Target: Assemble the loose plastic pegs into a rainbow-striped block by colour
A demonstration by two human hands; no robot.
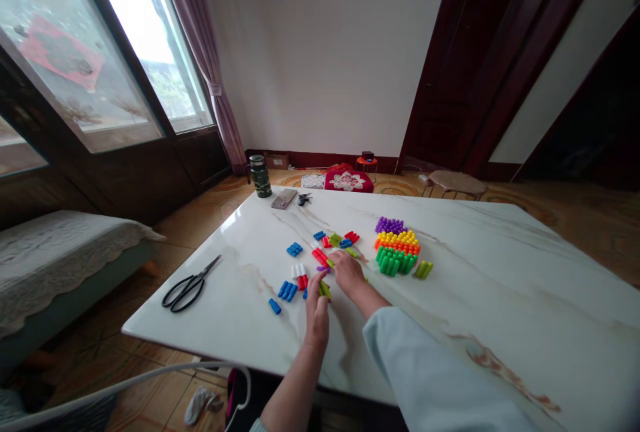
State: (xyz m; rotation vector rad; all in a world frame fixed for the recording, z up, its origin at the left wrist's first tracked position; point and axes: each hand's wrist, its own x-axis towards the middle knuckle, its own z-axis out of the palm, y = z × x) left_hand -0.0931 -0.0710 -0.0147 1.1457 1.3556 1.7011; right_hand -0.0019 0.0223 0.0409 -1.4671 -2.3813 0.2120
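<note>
Both my hands rest on the white marble table [500, 299] among small plastic pegs. My left hand [317, 312] is closed, its fingertips pinching yellow-green pegs [325, 289]. My right hand [347, 272] is curled over more pegs beside it, and what is under its fingers is hidden. Loose blue pegs [287, 290], red-and-white pegs [301, 276] and red pegs [320, 256] lie just left of my hands. To the right stands a packed block of pegs in purple, yellow, orange and green rows [397, 249], with two loose light-green pegs [423, 269] beside it.
Black scissors [189, 285] lie near the table's left edge. A dark green bottle [260, 177], a phone [284, 199] and keys [303, 199] sit at the far corner. A low bed [55, 259] is at left; a small stool [456, 184] stands behind the table.
</note>
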